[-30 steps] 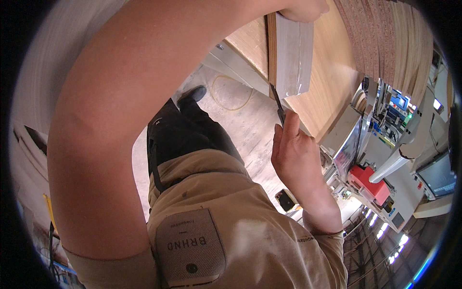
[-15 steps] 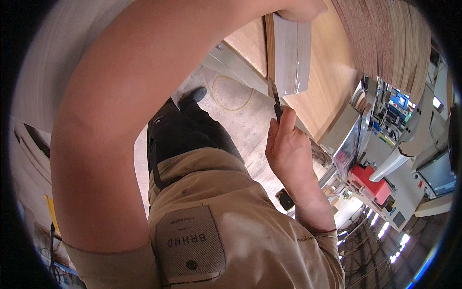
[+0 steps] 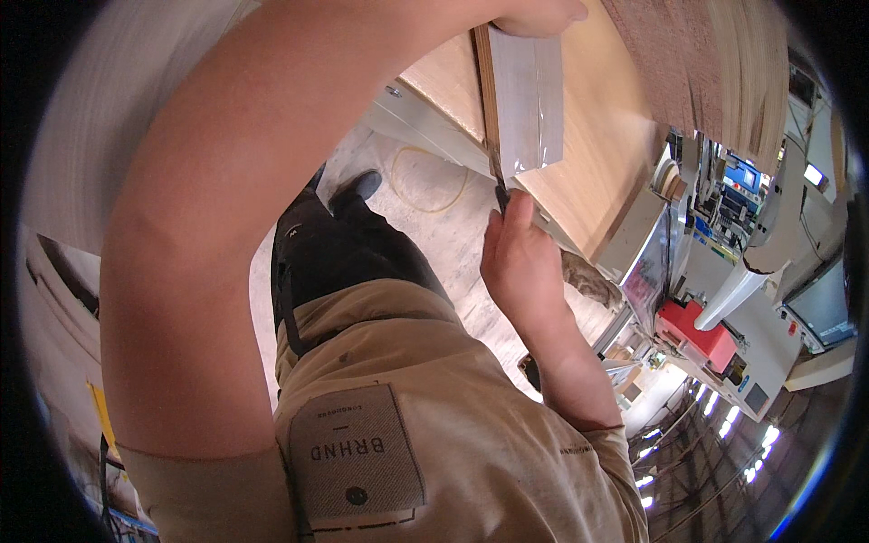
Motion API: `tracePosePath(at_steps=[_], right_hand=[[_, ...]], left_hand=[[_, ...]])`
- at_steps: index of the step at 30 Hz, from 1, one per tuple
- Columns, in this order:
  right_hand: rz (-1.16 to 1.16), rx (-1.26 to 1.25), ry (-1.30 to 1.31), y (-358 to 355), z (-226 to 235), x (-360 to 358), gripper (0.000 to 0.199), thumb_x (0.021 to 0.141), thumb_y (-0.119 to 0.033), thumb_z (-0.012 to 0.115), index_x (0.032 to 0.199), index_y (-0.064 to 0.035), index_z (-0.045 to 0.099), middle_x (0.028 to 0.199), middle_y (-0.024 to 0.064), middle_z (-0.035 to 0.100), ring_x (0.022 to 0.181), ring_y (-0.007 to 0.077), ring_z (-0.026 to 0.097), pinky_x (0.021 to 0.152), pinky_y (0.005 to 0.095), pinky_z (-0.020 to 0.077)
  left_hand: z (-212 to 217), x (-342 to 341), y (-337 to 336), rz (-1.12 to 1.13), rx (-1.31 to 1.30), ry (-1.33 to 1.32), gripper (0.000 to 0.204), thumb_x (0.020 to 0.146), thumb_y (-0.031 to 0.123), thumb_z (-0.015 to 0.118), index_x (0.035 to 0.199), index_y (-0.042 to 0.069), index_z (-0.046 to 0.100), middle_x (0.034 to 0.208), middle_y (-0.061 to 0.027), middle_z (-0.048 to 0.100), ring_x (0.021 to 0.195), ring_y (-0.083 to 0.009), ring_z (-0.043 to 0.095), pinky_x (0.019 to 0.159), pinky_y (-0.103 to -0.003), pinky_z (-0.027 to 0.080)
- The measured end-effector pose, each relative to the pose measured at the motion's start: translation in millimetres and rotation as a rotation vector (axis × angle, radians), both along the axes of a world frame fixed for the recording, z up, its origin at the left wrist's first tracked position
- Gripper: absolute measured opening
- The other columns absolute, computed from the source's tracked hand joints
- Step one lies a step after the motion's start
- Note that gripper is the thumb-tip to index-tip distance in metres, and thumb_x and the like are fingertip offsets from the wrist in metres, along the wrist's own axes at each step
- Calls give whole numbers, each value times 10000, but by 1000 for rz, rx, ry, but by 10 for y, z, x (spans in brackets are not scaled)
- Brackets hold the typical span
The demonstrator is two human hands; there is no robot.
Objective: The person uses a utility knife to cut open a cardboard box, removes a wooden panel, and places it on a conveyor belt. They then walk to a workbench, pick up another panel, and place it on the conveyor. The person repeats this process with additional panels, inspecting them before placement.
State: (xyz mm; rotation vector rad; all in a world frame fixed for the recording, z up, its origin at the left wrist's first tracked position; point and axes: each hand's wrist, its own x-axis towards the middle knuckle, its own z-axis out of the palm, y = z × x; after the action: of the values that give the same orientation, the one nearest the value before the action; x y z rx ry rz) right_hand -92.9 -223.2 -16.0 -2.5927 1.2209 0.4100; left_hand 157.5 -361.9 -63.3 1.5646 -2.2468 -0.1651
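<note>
My right hand [image 3: 523, 258] is closed round the dark handle of a thin-bladed knife [image 3: 500, 188]. Its blade meets the near end of a narrow brown wooden edge [image 3: 485, 100]. That edge runs beside a pale grey, film-like covered panel [image 3: 528, 104], which lies on a larger light wood board [image 3: 597, 136]. At the top of the picture my left hand [image 3: 539, 16] rests on the far end of the panel. Its fingers are mostly cut off by the frame, so their grip is hidden. My left forearm arches across the upper left.
Stacked wood sheets [image 3: 706, 81] stand at the upper right. A work unit with a red box [image 3: 695, 337], a white tube [image 3: 735, 294] and a monitor [image 3: 822, 294] is on the right. A thin yellow hose [image 3: 430, 210] curves over the floor.
The panel, board and both hands appear shifted slightly left in the picture, along with the surroundings. The knife still touches the end of the brown edge.
</note>
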Motion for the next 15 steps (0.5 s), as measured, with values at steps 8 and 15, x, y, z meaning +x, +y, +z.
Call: tracePosePath(at_steps=[8, 15], right_hand=[[-19, -90, 24, 25, -101, 30, 273, 944, -98, 562, 1139, 4, 400, 681, 261, 622, 613, 472, 630, 524, 552, 503], [22, -61, 107, 20, 157, 116, 256, 942, -100, 564, 1127, 6, 422, 689, 267, 623, 619, 465, 636, 523, 542, 509]], left_hand=[[85, -8, 0, -14, 83, -60, 361, 927, 191, 461, 1172, 42, 681, 1277, -232, 606, 1266, -355, 531, 1099, -456, 372], [55, -3, 56, 10, 57, 4, 360, 940, 195, 450, 1164, 34, 681, 1288, -236, 599, 1282, -357, 518, 1115, -451, 358]])
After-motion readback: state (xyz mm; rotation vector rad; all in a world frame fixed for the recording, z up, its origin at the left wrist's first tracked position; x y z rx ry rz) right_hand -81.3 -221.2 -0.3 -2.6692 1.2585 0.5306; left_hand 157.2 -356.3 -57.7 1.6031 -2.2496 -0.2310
